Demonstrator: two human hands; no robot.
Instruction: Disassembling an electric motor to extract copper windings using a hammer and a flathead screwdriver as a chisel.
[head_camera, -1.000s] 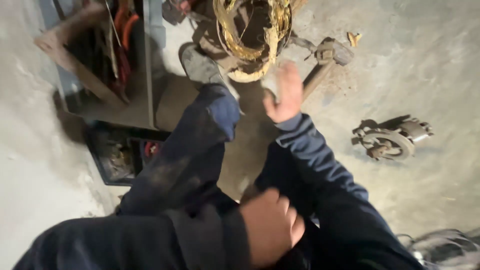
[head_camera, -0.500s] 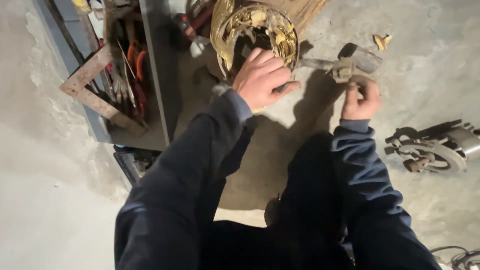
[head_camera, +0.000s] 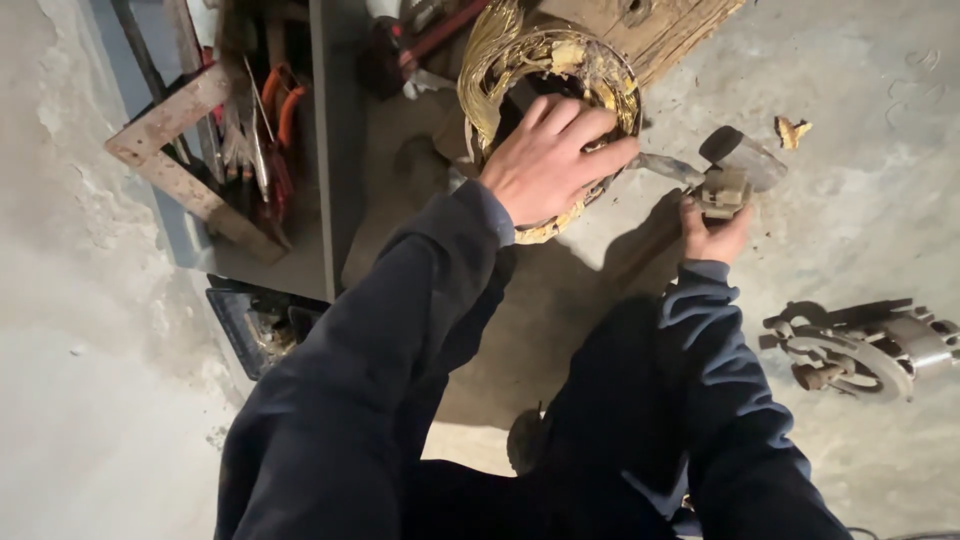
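Observation:
My left hand (head_camera: 553, 158) lies over the near rim of a round ring of yellowish copper winding (head_camera: 500, 70) that rests on the concrete floor, its fingers curled onto the ring's edge. My right hand (head_camera: 712, 234) grips a small grey metal tool (head_camera: 728, 186) with a dark head, just right of the ring; a thin metal shaft (head_camera: 662, 167) runs from the tool toward the winding. Both arms are in dark blue sleeves.
An open grey metal toolbox (head_camera: 330, 150) with pliers and orange-handled tools (head_camera: 275, 100) sits at the left. A wooden board (head_camera: 680, 25) lies behind the ring. A grey motor rotor part (head_camera: 860, 350) lies at the right. A dark crate (head_camera: 262, 320) sits lower left.
Both hands have moved up from my lap to the winding: the left now rests on the ring, and the right has closed on the small tool beside it. The view has tilted.

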